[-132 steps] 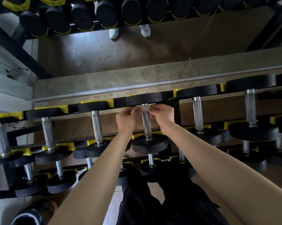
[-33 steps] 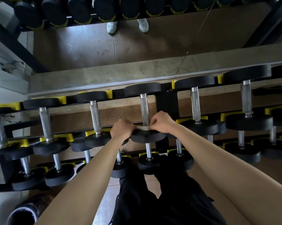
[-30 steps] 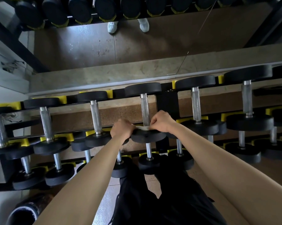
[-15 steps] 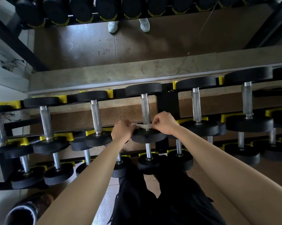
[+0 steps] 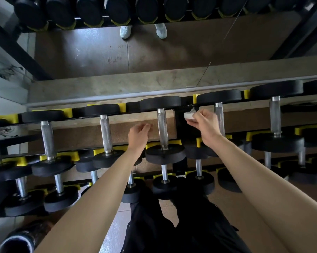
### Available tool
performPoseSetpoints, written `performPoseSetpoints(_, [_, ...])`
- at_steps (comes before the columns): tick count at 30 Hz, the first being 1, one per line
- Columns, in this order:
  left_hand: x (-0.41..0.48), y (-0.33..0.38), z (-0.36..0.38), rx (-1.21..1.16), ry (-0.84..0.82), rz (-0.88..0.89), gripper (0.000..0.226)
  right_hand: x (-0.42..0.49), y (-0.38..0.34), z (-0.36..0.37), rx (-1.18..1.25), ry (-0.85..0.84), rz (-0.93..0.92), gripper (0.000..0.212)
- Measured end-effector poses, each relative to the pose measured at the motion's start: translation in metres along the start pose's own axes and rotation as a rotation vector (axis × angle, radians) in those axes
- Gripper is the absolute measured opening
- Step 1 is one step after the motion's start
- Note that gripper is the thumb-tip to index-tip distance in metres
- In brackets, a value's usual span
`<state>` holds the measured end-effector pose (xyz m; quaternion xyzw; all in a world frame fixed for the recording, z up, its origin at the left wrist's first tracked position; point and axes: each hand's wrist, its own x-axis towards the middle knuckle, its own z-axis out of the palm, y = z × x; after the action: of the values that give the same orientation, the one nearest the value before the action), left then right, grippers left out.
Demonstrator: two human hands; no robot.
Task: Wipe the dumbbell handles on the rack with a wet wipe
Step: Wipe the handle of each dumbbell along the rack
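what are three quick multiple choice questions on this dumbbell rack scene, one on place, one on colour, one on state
1. Where is the wipe? A on the floor; B in the right hand; C in a pocket.
2. The cradles are: A yellow; B red; C blue.
3. The left hand is: A gripping a handle; B holding the wipe; C holding nothing.
Answers: 1 B, the white wad is pinched in its fingers; 2 A, yellow blocks sit beside the black weights; 3 C, its fingers are loosely curled with nothing in them.
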<state>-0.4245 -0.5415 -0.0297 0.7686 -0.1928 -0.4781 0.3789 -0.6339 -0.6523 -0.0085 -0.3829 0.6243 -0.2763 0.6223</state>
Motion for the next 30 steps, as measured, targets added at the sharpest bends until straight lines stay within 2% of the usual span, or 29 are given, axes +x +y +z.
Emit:
performPoseSetpoints(5, [0.016, 0.017, 0.015, -0.179, -0.072, -0.153, 0.019, 0.01, 0.006, 0.036, 0.111, -0.151, 0.141, 0.008])
performPoseSetpoints(10, [0.027, 0.033, 0.028, -0.459, -0.165, -0.401, 0.033, 0.016, 0.003, 0.065, 0.317, -0.275, 0.288, 0.03])
performPoseSetpoints(13, [0.032, 0.038, 0.032, -0.672, -0.154, -0.473, 0.036, 0.016, 0.004, 0.065, 0.324, -0.296, 0.309, 0.023])
performPoseSetpoints(15, [0.032, 0.04, 0.034, -0.717, -0.125, -0.507, 0.033, 0.017, 0.003, 0.067, 0.317, -0.317, 0.302, 0.019])
performPoseSetpoints(19, [0.027, 0.037, 0.031, -0.768, 0.025, -0.441, 0.02, 0.018, 0.005, 0.078, 0.259, -0.262, 0.27, 0.013])
performPoseSetpoints(24, [0.014, 0.028, 0.028, -0.807, 0.093, -0.298, 0.019, 0.019, 0.007, 0.082, 0.254, -0.178, 0.324, 0.011])
performPoseSetpoints(27, [0.013, 0.031, 0.035, -0.741, 0.148, -0.263, 0.004, 0.019, 0.006, 0.073, 0.268, -0.144, 0.322, 0.015])
performPoseSetpoints(30, [0.019, 0.039, 0.043, -0.638, 0.147, -0.286, 0.008, 0.015, 0.003, 0.057, 0.343, -0.138, 0.299, 0.015])
